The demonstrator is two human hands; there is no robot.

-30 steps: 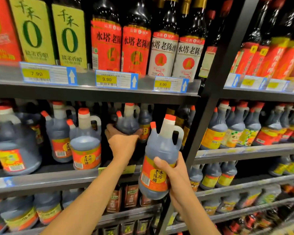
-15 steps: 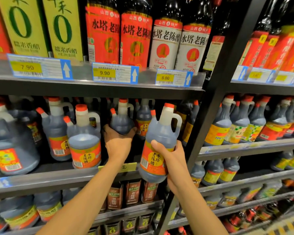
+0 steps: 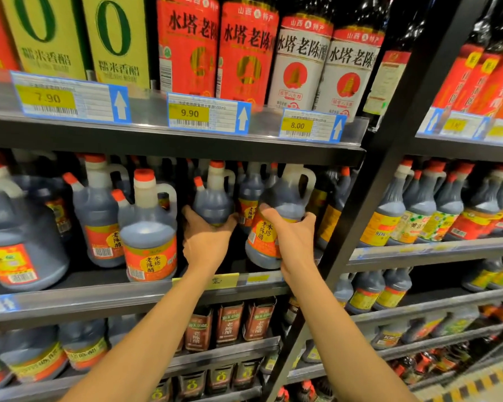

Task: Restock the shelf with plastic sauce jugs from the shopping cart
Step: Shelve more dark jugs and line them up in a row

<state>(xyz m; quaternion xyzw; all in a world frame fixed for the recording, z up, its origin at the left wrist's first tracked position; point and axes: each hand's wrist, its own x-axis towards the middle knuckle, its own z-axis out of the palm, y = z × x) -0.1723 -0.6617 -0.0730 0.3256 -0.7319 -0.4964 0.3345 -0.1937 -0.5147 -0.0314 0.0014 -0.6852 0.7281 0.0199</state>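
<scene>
Head view: your right hand gripped one sauce jug by its body, tilted at the middle shelf mouth, while your left hand clasped a second jug just beside it. Two more orange-labelled jugs stood left; three price tags hung above.

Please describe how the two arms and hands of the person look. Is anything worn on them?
Both forearms are bare as far as the frame shows: no sleeve is visible up to the bottom edge. The left hand and the right hand wear no gloves. I see no watch, bracelet or ring on the visible parts. The fingertips are partly hidden, so nails cannot be judged.
</scene>
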